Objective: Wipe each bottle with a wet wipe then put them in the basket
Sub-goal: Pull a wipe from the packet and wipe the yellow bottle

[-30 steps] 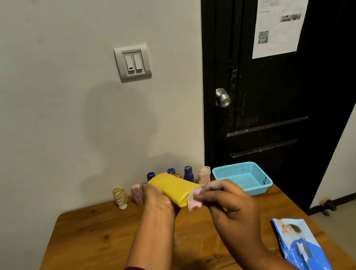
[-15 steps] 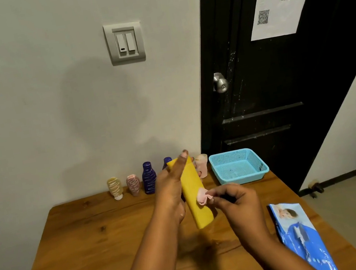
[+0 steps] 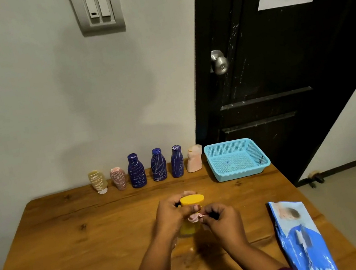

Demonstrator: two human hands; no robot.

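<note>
Gripping a yellow flat-capped plastic bottle (image 3: 192, 200) upright, left hand (image 3: 170, 217) wraps its body, centre-front of the brown wooden table (image 3: 73, 248); resting or lifted, cannot tell. Right hand (image 3: 223, 222) pinches a crumpled pink wet wipe (image 3: 194, 218) against the bottle's side. Step: wiping. Six scribbled bottles (image 3: 136, 170) wait in a back row. Light-blue mesh plastic basket (image 3: 238, 175) just right of them holds no bottle. Next: finish rubbing, carry bottle back-right into basket. Blue wipes pack (image 3: 302, 239) lies front-right.
</note>
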